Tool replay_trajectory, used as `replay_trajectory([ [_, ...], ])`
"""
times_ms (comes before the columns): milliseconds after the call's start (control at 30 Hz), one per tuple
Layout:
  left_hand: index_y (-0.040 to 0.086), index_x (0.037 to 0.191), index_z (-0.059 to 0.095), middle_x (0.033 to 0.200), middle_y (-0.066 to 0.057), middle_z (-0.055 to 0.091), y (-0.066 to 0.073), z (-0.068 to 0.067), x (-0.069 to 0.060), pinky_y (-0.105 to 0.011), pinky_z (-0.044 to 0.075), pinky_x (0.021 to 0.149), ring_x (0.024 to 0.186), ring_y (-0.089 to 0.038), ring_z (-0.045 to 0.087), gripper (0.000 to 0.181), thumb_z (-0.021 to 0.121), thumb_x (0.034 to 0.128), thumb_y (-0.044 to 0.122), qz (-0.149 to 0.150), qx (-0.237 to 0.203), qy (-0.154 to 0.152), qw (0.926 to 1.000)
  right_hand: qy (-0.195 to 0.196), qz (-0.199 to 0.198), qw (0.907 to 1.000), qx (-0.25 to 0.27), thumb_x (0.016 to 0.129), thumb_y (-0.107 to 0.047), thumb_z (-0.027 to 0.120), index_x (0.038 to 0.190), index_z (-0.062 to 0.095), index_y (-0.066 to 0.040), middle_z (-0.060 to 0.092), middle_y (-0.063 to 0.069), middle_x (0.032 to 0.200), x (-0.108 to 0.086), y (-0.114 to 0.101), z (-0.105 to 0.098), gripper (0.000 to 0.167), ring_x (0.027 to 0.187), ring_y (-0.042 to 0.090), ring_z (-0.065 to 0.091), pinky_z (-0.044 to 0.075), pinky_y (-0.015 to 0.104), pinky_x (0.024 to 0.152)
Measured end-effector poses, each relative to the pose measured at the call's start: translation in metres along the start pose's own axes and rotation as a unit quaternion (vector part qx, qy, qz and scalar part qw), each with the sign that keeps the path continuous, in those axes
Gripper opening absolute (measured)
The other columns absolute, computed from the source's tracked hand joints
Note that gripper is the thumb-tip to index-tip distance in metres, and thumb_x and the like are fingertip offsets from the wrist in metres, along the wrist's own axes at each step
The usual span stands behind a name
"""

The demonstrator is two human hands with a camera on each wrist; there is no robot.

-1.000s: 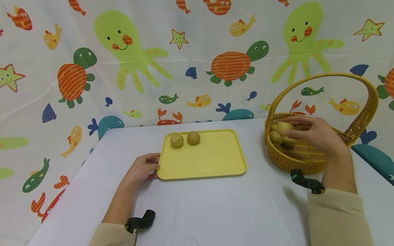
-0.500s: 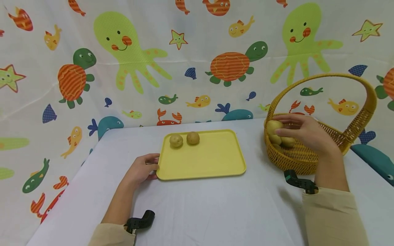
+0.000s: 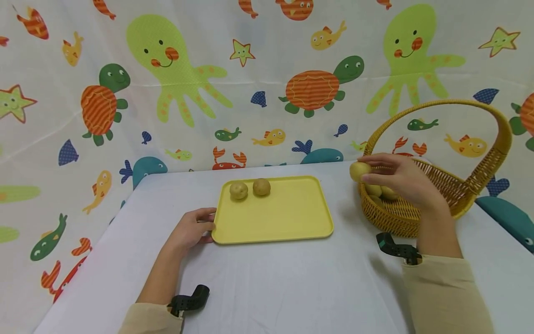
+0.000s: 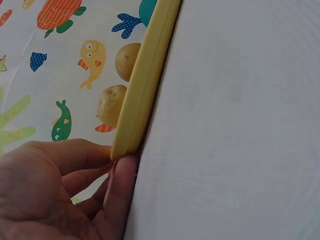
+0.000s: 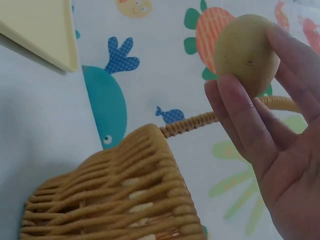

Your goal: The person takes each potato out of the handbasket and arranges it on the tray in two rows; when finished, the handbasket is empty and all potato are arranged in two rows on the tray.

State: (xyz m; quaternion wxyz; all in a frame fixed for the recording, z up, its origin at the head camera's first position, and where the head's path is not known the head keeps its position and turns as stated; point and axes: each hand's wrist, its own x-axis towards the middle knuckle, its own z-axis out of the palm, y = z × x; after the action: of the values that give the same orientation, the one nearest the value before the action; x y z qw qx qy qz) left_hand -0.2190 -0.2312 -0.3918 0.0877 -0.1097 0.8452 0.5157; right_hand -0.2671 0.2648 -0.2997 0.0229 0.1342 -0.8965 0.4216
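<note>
My right hand (image 3: pixel 398 178) grips a pale yellow potato (image 3: pixel 359 171) between thumb and fingers, raised over the left rim of the wicker basket (image 3: pixel 392 225). In the right wrist view the potato (image 5: pixel 247 55) sits at the fingertips, above the basket's woven side (image 5: pixel 120 195). Several more potatoes (image 3: pixel 389 193) lie in the basket, partly hidden by the hand. On the left, my left hand (image 3: pixel 192 228) pinches the left edge of a yellow tray (image 3: pixel 283 218); the left wrist view shows digits on both sides of its rim (image 4: pixel 135 110). Two potatoes (image 3: pixel 261 187) rest at the tray's back left.
A white cloth (image 3: pixel 283 287) covers the table. Behind it hangs a curtain (image 3: pixel 258 46) printed with sea animals. The basket's tall arched handle (image 3: pixel 442 103) rises over the right side of the table.
My right hand has carried the potato leftward from inside the basket to over its left rim. The left hand and the tray have stayed in place.
</note>
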Motion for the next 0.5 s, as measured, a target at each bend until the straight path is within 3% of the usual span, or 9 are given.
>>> replay_trajectory([
  [233, 0.004, 0.152, 0.049, 0.138, -0.020, 0.053, 0.001, -0.002, -0.002, -0.029, 0.063, 0.076, 0.106, -0.027, 0.061, 0.055, 0.059, 0.0973, 0.006, 0.001, -0.002, -0.003, 1.0000, 0.003, -0.039, 0.9986, 0.035, 0.094, -0.027, 0.077, 0.138, 0.067, -0.017, 0.063, 0.001, 0.133, 0.007, -0.009, 0.015, 0.046, 0.108, 0.002, 0.065, 0.056, 0.017, 0.086],
  [500, 0.006, 0.152, 0.050, 0.139, -0.019, 0.053, 0.000, -0.001, 0.002, -0.029, 0.063, 0.077, 0.106, -0.027, 0.062, 0.055, 0.060, 0.0974, 0.007, -0.001, 0.005, -0.002, 1.0000, -0.019, -0.054, 0.9957, 0.073, 0.096, -0.026, 0.075, 0.142, 0.062, -0.011, 0.059, 0.007, 0.137, 0.016, -0.017, 0.033, 0.050, 0.109, 0.006, 0.064, 0.056, 0.018, 0.086],
])
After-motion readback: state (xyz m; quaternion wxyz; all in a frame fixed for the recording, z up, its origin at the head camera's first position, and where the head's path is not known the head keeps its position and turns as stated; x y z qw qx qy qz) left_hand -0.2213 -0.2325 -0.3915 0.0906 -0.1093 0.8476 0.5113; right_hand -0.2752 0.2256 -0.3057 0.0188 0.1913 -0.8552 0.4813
